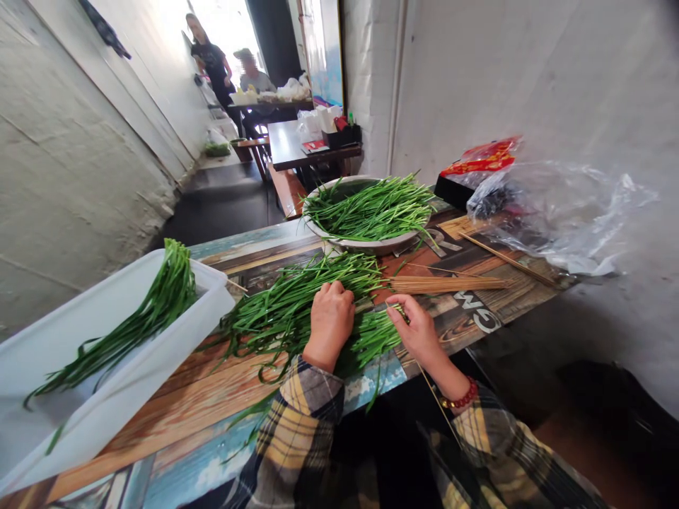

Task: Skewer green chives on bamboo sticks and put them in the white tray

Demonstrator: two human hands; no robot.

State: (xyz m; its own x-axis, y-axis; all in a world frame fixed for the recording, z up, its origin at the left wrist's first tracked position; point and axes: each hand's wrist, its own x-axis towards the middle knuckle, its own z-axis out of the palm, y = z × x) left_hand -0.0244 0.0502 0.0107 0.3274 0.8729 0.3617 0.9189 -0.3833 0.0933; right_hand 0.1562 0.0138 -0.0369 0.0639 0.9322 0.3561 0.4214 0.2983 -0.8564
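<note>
Near six o'clock on the table, my left hand curls over green stalks; whether it grips them I cannot tell. About four o'clock, my right hand's fingers pinch the ends of a small bunch. A bowl sits at one, a white tub at eight.

Glaring backlight, dark lower right, stretched edges
</note>
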